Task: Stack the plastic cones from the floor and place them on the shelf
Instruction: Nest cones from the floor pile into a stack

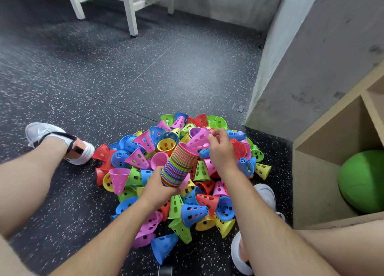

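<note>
Sits on the floor (145,72) with loose cones heaped in a pile (182,203) between the legs. Has the shelf (315,192) just right of the pile, a green ball (363,182) filling the nearest cubby. Holds a long stack (178,165) tilted over the pile's middle, with the left hand (160,186) wrapped round the lower end and its fingers curled tight on it. Pinches a pink cone (199,140) in the right hand (220,151), fingers closed on its wall, one end at the stack's open top, over the pile's far half.

Could jam the pink cone askew if pushed on off-axis, given only a side pinch to steer it. Could bow or split the stack under a hard push, since gripped at one end only. Could let it slip and scatter cones across the pile. Might find little room right of the pile, with the ball taking up that cubby.
</note>
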{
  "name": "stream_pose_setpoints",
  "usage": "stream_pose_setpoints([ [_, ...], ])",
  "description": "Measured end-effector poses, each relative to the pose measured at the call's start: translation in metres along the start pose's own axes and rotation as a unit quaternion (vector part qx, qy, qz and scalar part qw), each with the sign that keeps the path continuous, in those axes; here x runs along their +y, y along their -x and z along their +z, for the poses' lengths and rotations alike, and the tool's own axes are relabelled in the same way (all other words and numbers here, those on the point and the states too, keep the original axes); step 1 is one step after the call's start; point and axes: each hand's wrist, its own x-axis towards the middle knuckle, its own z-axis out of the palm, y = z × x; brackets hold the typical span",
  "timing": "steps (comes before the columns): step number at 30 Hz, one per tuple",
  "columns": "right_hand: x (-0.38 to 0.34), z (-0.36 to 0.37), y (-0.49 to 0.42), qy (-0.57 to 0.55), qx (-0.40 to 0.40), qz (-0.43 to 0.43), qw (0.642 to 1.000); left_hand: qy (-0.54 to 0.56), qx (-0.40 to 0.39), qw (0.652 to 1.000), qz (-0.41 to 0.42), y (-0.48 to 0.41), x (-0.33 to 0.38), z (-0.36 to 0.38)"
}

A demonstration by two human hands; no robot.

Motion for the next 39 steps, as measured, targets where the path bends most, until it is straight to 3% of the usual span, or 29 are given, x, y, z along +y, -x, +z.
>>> stream_pose_setpoints([
  [8, -0.018, 0.038, 0.025, 0.007, -0.200, -0.038, 0.979, 0.013, 0.015, 1.000, 0.004, 0.006, -0.003, -0.024],
  [16, -0.027, 0.089, -0.001, -0.067, -0.177, 0.016, 0.982, 0.053, 0.090, 0.994, -0.035, 0.019, -0.011, -0.053],
  [20, -0.021, 0.120, -0.019, 0.102, -0.226, -0.064, 0.967, 0.058, 0.132, 0.988, -0.050, 0.021, -0.027, -0.079],
  [24, -0.010, 0.160, -0.036, 0.313, -0.267, -0.166, 0.896, 0.070, 0.174, 0.980, -0.064, 0.029, -0.037, -0.103],
  [27, -0.007, 0.184, -0.041, 0.420, -0.279, -0.179, 0.844, 0.092, 0.180, 0.976, -0.078, 0.029, -0.044, -0.115],
  [29, -0.005, 0.193, -0.042, 0.460, -0.261, -0.178, 0.830, 0.091, 0.178, 0.977, -0.080, 0.025, -0.046, -0.120],
  [35, 0.005, 0.189, -0.038, 0.395, -0.214, -0.141, 0.882, 0.093, 0.155, 0.980, -0.077, 0.016, -0.046, -0.121],
  [39, -0.007, 0.169, -0.031, 0.266, -0.172, -0.101, 0.943, 0.085, 0.148, 0.982, -0.075, 0.018, -0.048, -0.117],
])
